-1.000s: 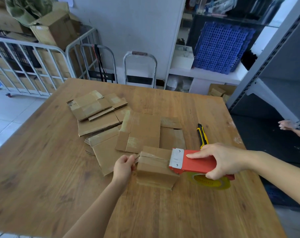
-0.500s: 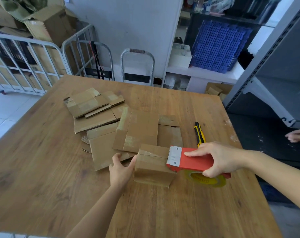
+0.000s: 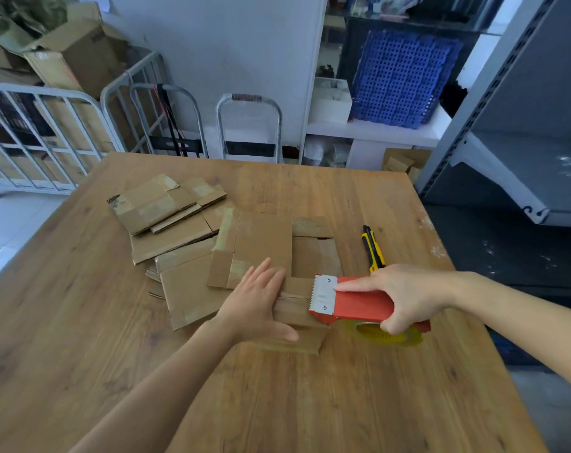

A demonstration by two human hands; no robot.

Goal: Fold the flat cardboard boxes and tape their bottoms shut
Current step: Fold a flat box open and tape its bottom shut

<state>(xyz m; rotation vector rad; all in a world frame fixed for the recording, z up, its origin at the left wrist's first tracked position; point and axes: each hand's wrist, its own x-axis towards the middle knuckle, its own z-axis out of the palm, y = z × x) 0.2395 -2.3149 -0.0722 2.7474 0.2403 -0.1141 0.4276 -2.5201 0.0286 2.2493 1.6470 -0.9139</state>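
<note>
head view is showing a person working at a wooden table (image 3: 310, 403) with both hands. the left hand (image 3: 256, 305) is lying flat on top of a small folded box (image 3: 297, 317), its fingers straight and held side by side, pointing away from the person, and its thumb spread out along the box's near top edge. it is pressing down on the cardboard rather than gripping it. the right hand (image 3: 408, 295) is wrapping round the body of a red tape dispenser (image 3: 362, 304), the thumb and lower fingers curling tightly under it while the index finger is stretching straight along the top towards the metal toothed blade. the blade end is resting on the right part of the box top, just beside the left hand's fingertips but not touching them. a yellowish tape roll (image 3: 390, 336) is hanging under the dispenser, beside the box's right side.

the box is sitting upright on the table in front of the person, at the near edge of a loose pile of flat boxes (image 3: 179, 230), which is spreading away to the left and overlapping in several layers. a yellow and black utility knife (image 3: 374, 248) is lying on the table just beyond the right hand, apart from the cardboard.
</note>
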